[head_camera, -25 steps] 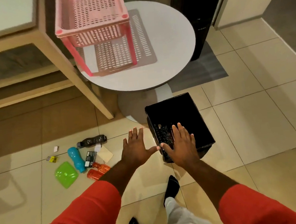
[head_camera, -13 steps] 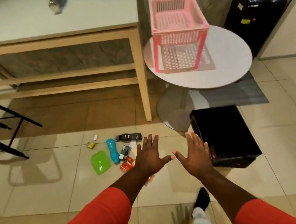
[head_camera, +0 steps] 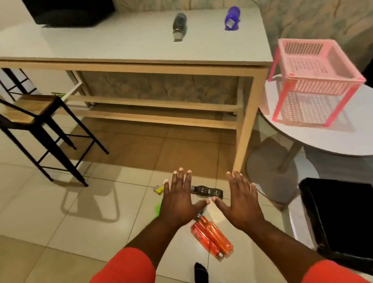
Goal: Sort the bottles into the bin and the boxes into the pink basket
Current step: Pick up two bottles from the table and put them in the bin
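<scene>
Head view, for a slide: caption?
Open hands over orange bottles on floor; bin at right.

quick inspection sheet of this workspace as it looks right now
surface: tiled floor, glossy, items scattered on it
job's things: orange bottles and dark bottle lying on the floor; yellow box beside them; black bin on the floor; pink basket on the round table
clutter: green item, mostly hidden
grippers: left hand and right hand open, holding nothing
cables: nothing seen
surroundings: long table carrying two bottles, stool
</scene>
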Motion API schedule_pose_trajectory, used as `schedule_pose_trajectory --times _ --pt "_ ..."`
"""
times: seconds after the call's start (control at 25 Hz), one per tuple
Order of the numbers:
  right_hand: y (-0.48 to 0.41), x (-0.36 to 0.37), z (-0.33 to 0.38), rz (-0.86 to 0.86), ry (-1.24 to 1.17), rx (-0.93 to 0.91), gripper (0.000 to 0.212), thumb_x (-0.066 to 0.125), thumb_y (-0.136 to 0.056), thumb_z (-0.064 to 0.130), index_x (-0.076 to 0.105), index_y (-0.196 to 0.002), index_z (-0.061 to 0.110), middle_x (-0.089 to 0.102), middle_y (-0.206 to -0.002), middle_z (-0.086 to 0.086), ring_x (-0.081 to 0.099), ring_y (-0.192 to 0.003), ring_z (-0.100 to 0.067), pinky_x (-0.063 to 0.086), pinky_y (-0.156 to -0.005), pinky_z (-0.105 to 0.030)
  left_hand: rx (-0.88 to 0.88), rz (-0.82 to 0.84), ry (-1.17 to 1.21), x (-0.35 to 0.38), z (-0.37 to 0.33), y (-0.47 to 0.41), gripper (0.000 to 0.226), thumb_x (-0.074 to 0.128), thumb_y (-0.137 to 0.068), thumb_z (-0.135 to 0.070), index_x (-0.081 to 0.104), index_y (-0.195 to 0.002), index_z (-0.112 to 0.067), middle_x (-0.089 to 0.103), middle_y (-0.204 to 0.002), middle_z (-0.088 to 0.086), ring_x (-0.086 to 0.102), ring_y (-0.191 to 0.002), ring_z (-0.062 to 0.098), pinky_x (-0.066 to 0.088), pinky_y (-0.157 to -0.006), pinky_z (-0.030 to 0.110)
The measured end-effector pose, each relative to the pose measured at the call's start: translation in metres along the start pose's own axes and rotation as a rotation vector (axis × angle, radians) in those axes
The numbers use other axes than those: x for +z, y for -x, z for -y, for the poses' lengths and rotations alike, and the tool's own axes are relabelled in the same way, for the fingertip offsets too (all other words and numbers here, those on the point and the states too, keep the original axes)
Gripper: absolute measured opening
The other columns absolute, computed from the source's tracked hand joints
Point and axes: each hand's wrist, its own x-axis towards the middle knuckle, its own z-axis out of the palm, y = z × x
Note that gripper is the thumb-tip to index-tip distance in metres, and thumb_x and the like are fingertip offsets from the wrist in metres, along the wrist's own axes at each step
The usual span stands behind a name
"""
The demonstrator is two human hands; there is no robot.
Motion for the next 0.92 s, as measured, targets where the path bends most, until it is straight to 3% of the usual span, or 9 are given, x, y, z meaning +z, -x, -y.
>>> schedule_pose_trajectory --times 0.32,0.64,0.92 --pt "-0.159 0.047 0.113 0.013 -0.051 -0.097 0.091 0.033 -0.089 0.079 0.006 -0.160 0.029 0.002 -0.171 -0.001 0.004 -0.157 -0.023 0.005 -0.125 -0.054 -0.090 -0.116 -0.061 -0.075 0.153 -0.104 0.108 0.035 -0.082 -0.085 0.000 -0.162 -0.022 -0.005 -0.170 0.007 -0.006 -0.157 0.023 0.002 -0.125 0.047" --pt "-0.325 0.060 0.222 -0.027 -0.050 -0.177 0.091 0.028 -0.090 0.080 0.004 -0.161 0.028 0.000 -0.171 0.000 0.002 -0.157 -0.022 0.007 -0.125 -0.054 -0.147 -0.184 -0.073 -0.149 0.275 -0.220 0.102 0.026 -0.087 -0.085 0.000 -0.162 -0.022 -0.006 -0.170 0.006 -0.009 -0.156 0.022 -0.006 -0.122 0.044" --pt "-0.448 0.056 0.289 -0.152 -0.034 -0.233 0.087 0.035 -0.091 0.075 0.009 -0.160 0.029 0.004 -0.170 0.001 0.005 -0.156 -0.020 0.007 -0.126 -0.049 -0.006 -0.243 -0.058 -0.208 0.340 -0.341 0.094 0.024 -0.092 -0.078 -0.003 -0.162 -0.023 -0.012 -0.169 0.007 -0.014 -0.156 0.021 -0.002 -0.126 0.049"
